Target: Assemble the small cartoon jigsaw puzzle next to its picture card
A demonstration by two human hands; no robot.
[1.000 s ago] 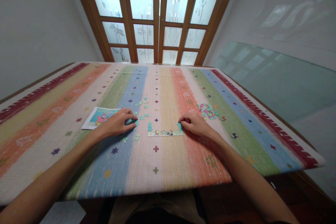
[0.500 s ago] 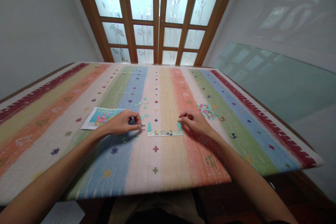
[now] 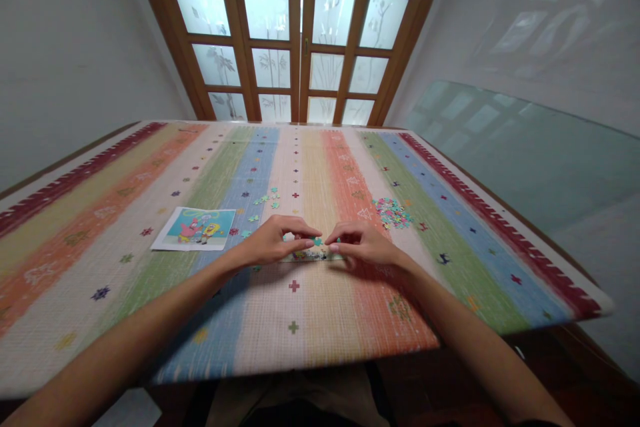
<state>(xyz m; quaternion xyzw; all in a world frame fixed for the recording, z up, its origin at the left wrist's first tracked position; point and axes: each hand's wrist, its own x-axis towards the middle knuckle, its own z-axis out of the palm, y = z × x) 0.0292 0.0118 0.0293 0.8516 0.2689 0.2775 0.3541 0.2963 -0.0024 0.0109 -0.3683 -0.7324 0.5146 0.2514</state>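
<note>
My left hand [image 3: 280, 239] is closed in a pinch on a small teal jigsaw piece [image 3: 318, 241], held just above the partly joined puzzle edge [image 3: 315, 255]. Close by on the right, my right hand [image 3: 364, 244] curls with its thumb and index finger nearly together; whether anything is between them I cannot make out. Both hands cover much of the joined pieces, leaving part of the bottom strip in sight. Beside my left hand lie several loose teal pieces [image 3: 253, 218].
A picture sheet [image 3: 170, 244] with two cartoon figures lies on the left. A pile of mixed puzzle pieces [image 3: 393, 213] rests to the right. Underneath is a striped tablecloth [image 3: 270, 320]. Glass-paned wooden doors [image 3: 299, 47] stand behind the table.
My left hand has moved right with the teal piece, over the joined puzzle edge, uncovering the picture sheet. My right hand has come slightly left and lower, and the two hands are now close together.
</note>
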